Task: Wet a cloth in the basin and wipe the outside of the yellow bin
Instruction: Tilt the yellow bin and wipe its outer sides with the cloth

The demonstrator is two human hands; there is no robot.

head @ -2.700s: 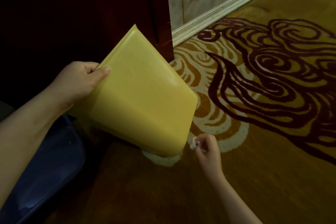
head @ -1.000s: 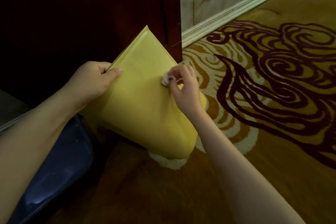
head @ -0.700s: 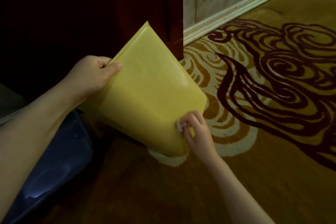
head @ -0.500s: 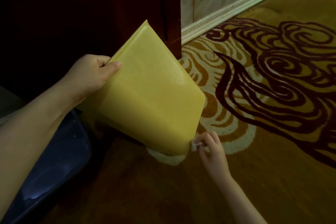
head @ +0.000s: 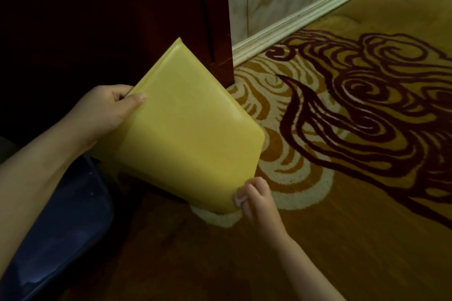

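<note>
The yellow bin [head: 186,129] is tilted on its side above the carpet, its flat outer wall facing me. My left hand [head: 105,110] grips its rim at the upper left, thumb on the wall. My right hand [head: 256,199] pinches a small white cloth [head: 238,199] and presses it against the bin's lower right corner. Most of the cloth is hidden inside my fingers. The dark blue basin [head: 61,232] lies on the floor at the lower left, partly under my left forearm.
Dark red wooden furniture [head: 146,19] stands right behind the bin. A marble wall with a pale skirting board [head: 305,17] runs toward the upper right. Yellow carpet with dark swirl patterns [head: 354,117] covers the floor to the right.
My right hand wiped the cloth from the bin's upper wall down past its lower corner, left the bin briefly, and now presses on the lower corner again. My left hand kept its grip.
</note>
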